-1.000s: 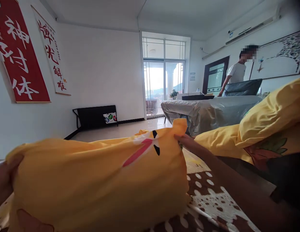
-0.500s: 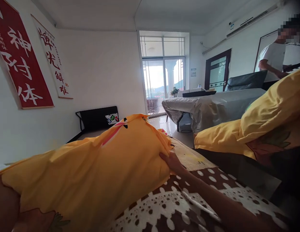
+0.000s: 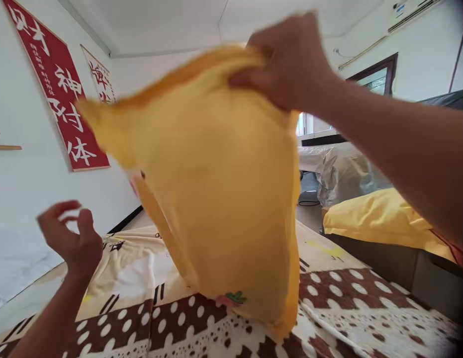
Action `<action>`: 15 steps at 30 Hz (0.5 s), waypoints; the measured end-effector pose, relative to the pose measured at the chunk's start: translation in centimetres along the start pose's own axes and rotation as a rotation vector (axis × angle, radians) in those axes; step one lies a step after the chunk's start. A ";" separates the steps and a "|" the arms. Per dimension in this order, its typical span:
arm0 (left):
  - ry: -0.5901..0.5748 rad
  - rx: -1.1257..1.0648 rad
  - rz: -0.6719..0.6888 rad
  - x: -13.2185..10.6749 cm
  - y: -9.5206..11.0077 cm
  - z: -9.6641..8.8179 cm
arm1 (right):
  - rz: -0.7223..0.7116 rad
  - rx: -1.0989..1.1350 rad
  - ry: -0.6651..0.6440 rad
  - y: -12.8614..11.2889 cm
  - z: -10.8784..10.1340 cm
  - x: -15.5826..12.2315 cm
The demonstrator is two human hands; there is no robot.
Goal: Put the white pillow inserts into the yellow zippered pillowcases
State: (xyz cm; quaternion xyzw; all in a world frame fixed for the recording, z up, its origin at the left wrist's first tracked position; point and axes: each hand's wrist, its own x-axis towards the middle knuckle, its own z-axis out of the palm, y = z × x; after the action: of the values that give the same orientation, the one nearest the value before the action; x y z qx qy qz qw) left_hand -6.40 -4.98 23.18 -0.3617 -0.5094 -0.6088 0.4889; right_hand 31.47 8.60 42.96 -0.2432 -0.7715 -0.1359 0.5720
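My right hand [image 3: 281,62] grips the top edge of a yellow pillow [image 3: 220,189] with its fingers closed. The pillow stands upright in front of me, its lower edge at the bedding. A small green-and-red print shows near its bottom, and its upper left corner is blurred. To the left, my left hand [image 3: 72,238] is raised above the bed, apart from the pillow. Its fingers are curled, with a gap between thumb and fingers and nothing in them. Beneath lies a brown-and-cream blanket [image 3: 179,318] with white dots.
Yellow bedding [image 3: 380,214] lies on a dark surface to the right. Behind it stands a plastic-covered table [image 3: 339,169]. A red scroll [image 3: 63,89] hangs on the left wall. White fabric [image 3: 18,263] lies at the left edge.
The pillow, lying across the bed before, is now lifted upright by my right hand, which has risen. My left hand has come into view, empty. The view has turned slightly left.
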 end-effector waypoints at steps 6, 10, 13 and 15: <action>-0.308 0.056 0.844 5.6 11.4 0.2 | -0.288 -0.158 -0.210 -1.6 2.6 -1.6; -0.641 0.141 0.651 11.2 11.5 1.6 | -0.267 -0.043 -0.370 -2.4 -1.6 -0.6; -1.098 -0.041 0.176 15.4 9.0 2.0 | -0.245 -0.127 -0.481 -1.5 -5.6 0.0; -1.358 -0.167 -0.099 16.6 7.4 1.9 | -0.192 -0.313 -0.463 -0.6 -7.2 0.1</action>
State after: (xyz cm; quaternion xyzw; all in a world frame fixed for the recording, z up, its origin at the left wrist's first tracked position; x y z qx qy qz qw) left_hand -3.66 -6.94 41.18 -0.6761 -0.6702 -0.3061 0.0031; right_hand 36.96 4.59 45.30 -0.2791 -0.8705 -0.2477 0.3208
